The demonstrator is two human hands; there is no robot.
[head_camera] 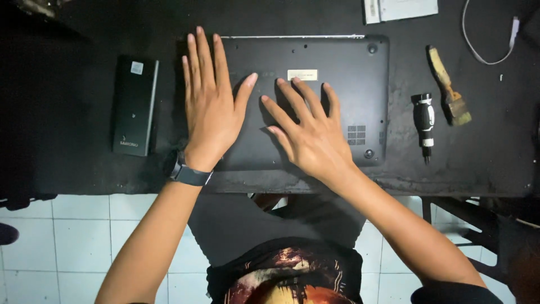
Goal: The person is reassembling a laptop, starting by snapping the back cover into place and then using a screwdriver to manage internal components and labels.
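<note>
A black laptop (349, 67) lies upside down on the dark worktable (478, 163), its underside up with screw holes, a vent grille and a pale label. My left hand (211, 107) rests flat on its left part, fingers spread, a dark watch on the wrist. My right hand (309, 129) lies flat on the middle of the underside, fingers fanned toward the label. Neither hand holds anything.
A slim black rectangular device (134, 106) lies left of the laptop. To the right lie a short black screwdriver (424, 121) and a worn brush with a wooden handle (449, 87). A white cable (489, 39) and white papers (399, 9) sit at the back. White tiled floor (79, 236) below.
</note>
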